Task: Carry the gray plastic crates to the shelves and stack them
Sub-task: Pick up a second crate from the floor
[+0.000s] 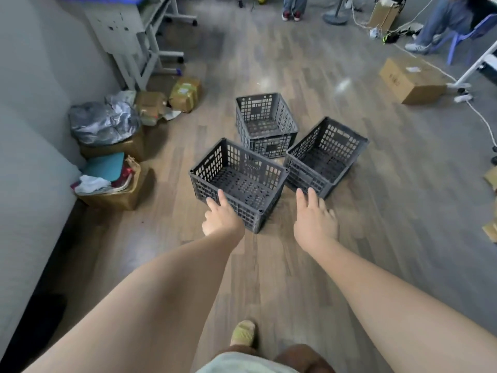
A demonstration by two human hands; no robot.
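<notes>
Three gray plastic crates stand empty and upright on the wooden floor, close together. The nearest crate (236, 181) is in front of me; my left hand (222, 215) reaches over its near rim with fingers spread, holding nothing. The right crate (325, 156) sits just beyond my right hand (313, 219), which is open, its fingertips close to that crate's near corner. The far crate (265, 122) stands behind the other two. No shelves for stacking are clearly in view.
A gray sofa (29, 162) runs along the left. Cardboard boxes and bags (113, 146) are piled beside it. A white rolling desk frame (139, 41) stands at back left. A cardboard box (411, 79) and cables lie at the right; people sit at the back.
</notes>
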